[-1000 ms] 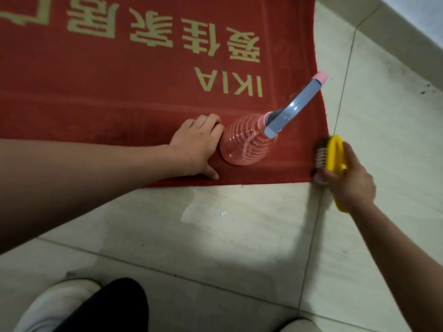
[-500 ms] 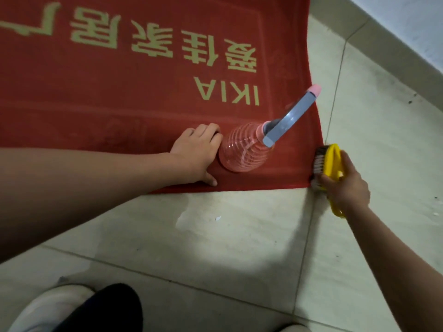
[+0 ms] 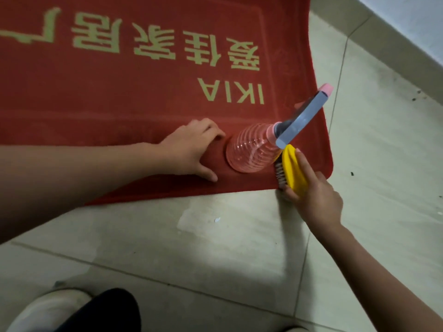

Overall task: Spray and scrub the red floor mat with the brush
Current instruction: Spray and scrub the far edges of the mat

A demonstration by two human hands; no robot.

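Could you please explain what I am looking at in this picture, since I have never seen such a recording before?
There is no machine here, just a person's two bare hands. The one picture comes from a camera worn on the head, looking down. A red mat with pale lettering lies on a tiled floor. A clear spray bottle stands on the mat near its corner. The left hand rests on the mat beside the bottle and holds nothing. The right hand grips a yellow brush, with its bristles at the mat's near edge, right next to the bottle. A shoe shows at the bottom.
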